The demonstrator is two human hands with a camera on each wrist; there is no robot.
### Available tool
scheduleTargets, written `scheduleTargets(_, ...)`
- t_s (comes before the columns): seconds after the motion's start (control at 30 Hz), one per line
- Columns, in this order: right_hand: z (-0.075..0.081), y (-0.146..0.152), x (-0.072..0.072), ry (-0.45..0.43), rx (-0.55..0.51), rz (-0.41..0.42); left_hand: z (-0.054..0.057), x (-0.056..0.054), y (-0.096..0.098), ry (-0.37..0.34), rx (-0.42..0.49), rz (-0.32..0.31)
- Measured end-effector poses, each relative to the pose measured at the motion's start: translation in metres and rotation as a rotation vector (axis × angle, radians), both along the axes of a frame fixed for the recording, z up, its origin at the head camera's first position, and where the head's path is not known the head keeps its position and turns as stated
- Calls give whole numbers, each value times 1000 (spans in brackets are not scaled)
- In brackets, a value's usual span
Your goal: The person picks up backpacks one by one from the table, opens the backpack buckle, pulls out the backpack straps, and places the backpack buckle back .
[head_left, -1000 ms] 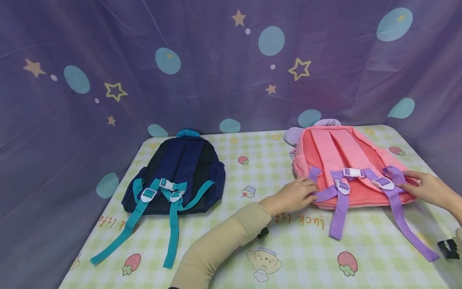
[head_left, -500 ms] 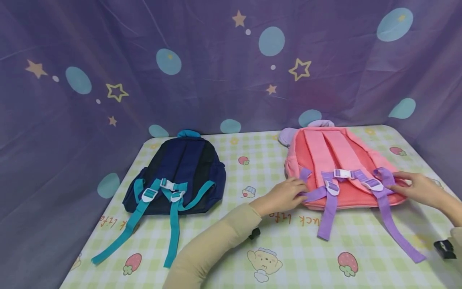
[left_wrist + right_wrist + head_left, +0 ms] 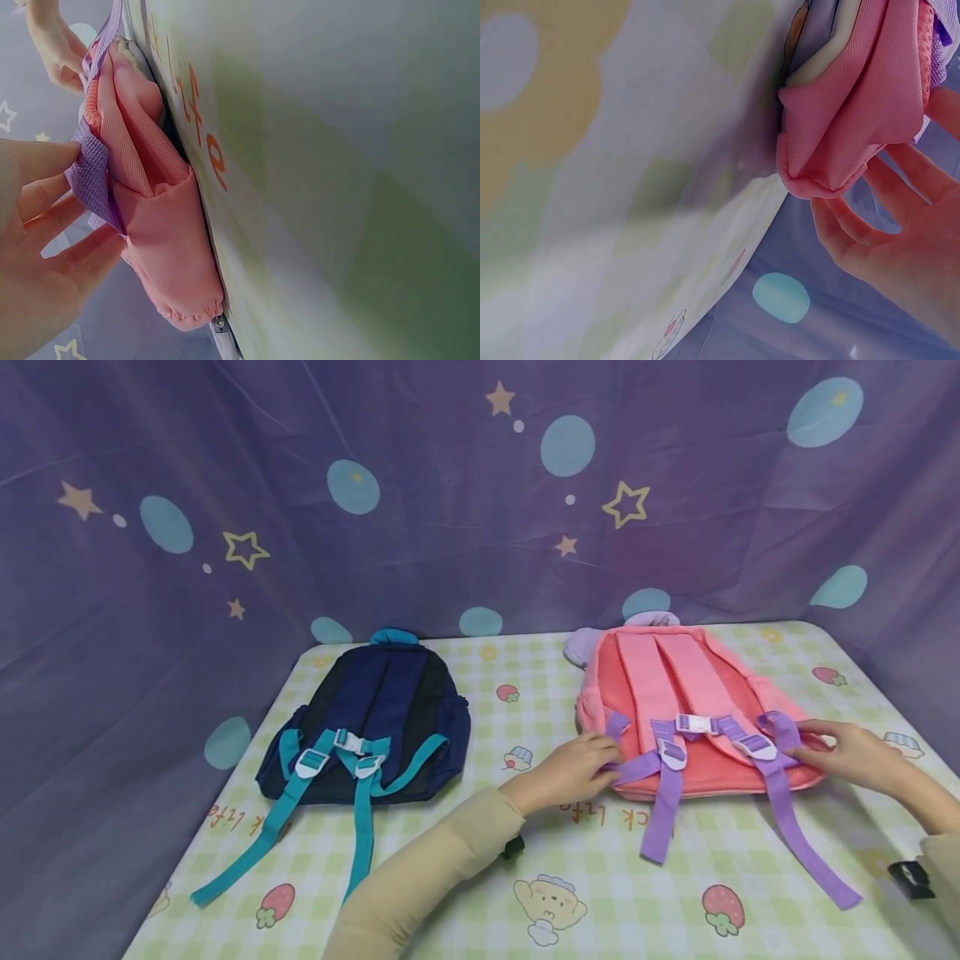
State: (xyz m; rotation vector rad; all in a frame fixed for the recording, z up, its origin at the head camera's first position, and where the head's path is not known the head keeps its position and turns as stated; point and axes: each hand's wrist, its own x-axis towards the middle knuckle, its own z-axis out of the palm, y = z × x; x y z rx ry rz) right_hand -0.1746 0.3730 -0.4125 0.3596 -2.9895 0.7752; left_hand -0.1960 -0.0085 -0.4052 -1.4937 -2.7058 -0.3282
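Observation:
On the right half of the table lies a pink backpack (image 3: 720, 693), shoulder straps up, with purple webbing and a fastened white buckle (image 3: 695, 724). My left hand (image 3: 568, 772) grips its lower left side; in the left wrist view, the fingers bend around a purple strap (image 3: 91, 169) against the pink fabric. At the lower right side, my right hand (image 3: 855, 756) holds the backpack near a purple strap loop. The right wrist view shows its fingers (image 3: 892, 180) behind the pink side pocket, partly hidden. Two purple strap ends (image 3: 798, 835) hang toward the front.
A dark blue backpack (image 3: 382, 710) with teal straps lies on the left half, strap side up. Its teal strap ends (image 3: 255, 852) trail toward the front. A checked tablecloth (image 3: 637, 902) covers the table. Purple curtain (image 3: 450, 485) stands behind and at both sides.
The pink backpack has slid left across the table, with both hands moving along on it. The dark blue backpack has stayed in place.

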Motion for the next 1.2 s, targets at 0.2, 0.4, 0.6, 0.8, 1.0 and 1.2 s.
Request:
scheduleTargets(0.2, 0, -7, -1, 1, -19, 16, -1, 2, -11, 0, 19, -13)
scheduleTargets(0.4, 1, -20, -1, -49, -25, 20, 1, 4, -25, -17, 41, -6)
scheduleTargets(0.6, 0, -36, 4, -141, -88, 31, 2, 9, -40, -29, 65, -5)
scheduleTargets(0.8, 1, -52, 3, -151, -99, 29, 1, 11, -56, -57, 81, 38)
scheduleTargets(1.0, 2, -65, -2, -121, -103, 59, 4, 12, -73, -90, 110, 62)
scheduleTargets(1.2, 0, -77, -6, -99, -162, 110, 4, 11, -91, -99, 142, 76)
